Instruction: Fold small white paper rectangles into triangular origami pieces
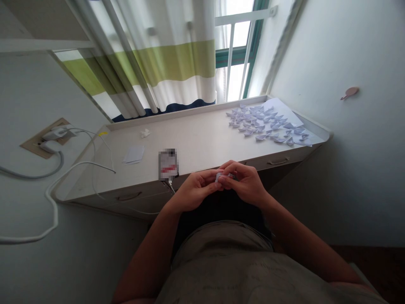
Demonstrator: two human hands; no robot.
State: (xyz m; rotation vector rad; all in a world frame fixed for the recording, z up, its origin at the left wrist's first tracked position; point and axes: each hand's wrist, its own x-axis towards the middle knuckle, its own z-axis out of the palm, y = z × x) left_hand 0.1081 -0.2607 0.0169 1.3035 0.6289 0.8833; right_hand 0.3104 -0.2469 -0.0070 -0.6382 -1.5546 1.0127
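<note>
Both of my hands meet just in front of the desk's front edge, pinching a small folded piece of white paper [218, 176]. My left hand [198, 188] grips its left side between thumb and fingers. On the other side, my right hand [242, 180] has its fingers closed over the paper, hiding most of it. Several small folded paper boats [259, 120] cluster on the right part of the desk. A small stack of white paper pieces [133, 154] lies on the left part.
The white desk [196, 143] has a raised rim and drawers. A phone [168, 164], blurred out, sits at the front edge with a cable plugged in. A crumpled white scrap [144, 133] lies farther back. White cables [53, 211] run from a wall socket. A larger paper sheet [281, 109] is under some boats.
</note>
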